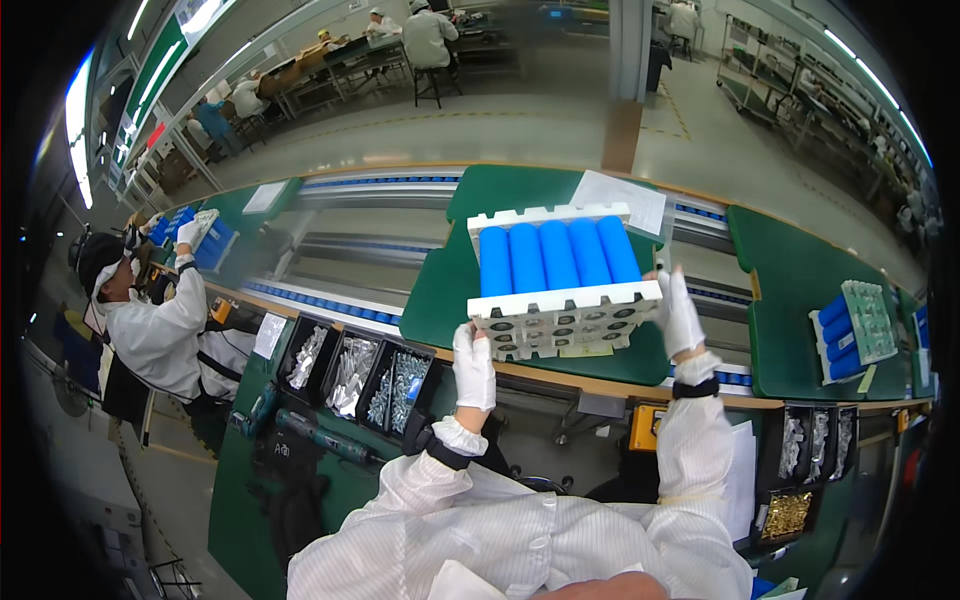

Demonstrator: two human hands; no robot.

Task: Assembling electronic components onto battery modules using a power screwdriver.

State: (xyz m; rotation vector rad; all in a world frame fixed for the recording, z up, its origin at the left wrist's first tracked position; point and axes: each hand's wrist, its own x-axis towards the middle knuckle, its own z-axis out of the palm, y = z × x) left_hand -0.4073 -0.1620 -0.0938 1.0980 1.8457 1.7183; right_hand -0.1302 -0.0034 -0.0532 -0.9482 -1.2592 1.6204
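Observation:
A battery pack (pixel 560 256) of blue cylindrical cells between two white plastic holders is in front of me, tilted so that round cell ends show in the near holder. My left hand (pixel 474 372), in a white glove, is closed on the near left corner of that holder. At the right end, my gloved right hand (pixel 680 314) grips the same pack, some of its fingers hidden behind the holder. Beneath the pack lies a green board (pixel 436 300), with a white paper sheet (pixel 622 200) at its far side.
Black bins (pixel 350 374) of metal parts and a cordless screwdriver (pixel 322 436) are at left. Another pack (pixel 852 332) rests on the right green board (pixel 780 290). More bins (pixel 818 442) stand near right. A co-worker (pixel 160 330) handles a pack farther left, beside the roller conveyor (pixel 330 312).

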